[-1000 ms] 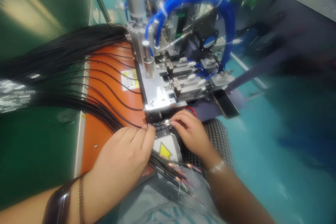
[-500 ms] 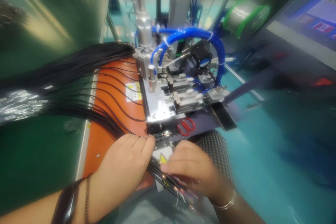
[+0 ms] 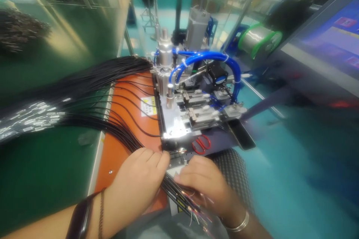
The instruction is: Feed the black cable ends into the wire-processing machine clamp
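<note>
My left hand (image 3: 143, 175) is closed around a bundle of thin black cables (image 3: 172, 186) at the front edge of the orange work surface. The cables' stripped ends, with fine coloured wires (image 3: 196, 213), fan out below it toward my lap. Beside that bundle, my right hand (image 3: 206, 181) has its fingers curled and thumb bent in against the cables. What sits between its fingertips is hidden. Red-handled scissors (image 3: 201, 144) lie just beyond my right hand, near the metal fixture (image 3: 175, 127).
A machine with blue air hoses (image 3: 207, 56) stands ahead. Several single cables run over the orange surface (image 3: 134, 89) to its edge. More black cables (image 3: 84, 78) hang off to the left. A phone (image 3: 242, 134), a green-rimmed wire spool (image 3: 259, 39) and a screen (image 3: 333, 26) are at right.
The whole scene sits slightly lower and to the right as my head has moved. My left hand keeps its hold on the cables; my right hand's fingers stay curled beside them.
</note>
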Tool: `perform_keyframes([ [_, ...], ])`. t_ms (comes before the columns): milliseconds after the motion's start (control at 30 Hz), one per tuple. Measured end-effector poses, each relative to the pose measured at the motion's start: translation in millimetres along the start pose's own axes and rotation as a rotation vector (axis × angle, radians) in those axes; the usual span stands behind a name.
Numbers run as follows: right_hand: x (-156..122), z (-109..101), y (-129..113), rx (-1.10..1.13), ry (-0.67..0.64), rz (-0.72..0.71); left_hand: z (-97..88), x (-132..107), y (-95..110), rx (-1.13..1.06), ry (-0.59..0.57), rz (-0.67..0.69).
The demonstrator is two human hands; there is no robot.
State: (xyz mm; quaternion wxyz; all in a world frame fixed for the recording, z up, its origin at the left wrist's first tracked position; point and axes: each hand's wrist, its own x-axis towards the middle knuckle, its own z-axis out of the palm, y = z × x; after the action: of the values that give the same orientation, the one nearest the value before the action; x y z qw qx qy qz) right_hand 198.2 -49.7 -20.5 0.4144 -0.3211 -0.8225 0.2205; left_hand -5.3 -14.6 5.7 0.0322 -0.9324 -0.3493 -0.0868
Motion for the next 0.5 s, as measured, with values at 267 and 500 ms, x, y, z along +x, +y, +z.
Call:
perform_keyframes([
  [267, 4.9, 2.7, 10.0, 0.003, 0.072, 0.161, -4.1, 2.4, -10.3, 0.013, 0.162, 0.034],
  [500, 9.9, 4.0, 14.1, 0.020, 0.247, 0.343, -5.3, 1.3, -9.8, -0.045, 0.249, 0.166],
])
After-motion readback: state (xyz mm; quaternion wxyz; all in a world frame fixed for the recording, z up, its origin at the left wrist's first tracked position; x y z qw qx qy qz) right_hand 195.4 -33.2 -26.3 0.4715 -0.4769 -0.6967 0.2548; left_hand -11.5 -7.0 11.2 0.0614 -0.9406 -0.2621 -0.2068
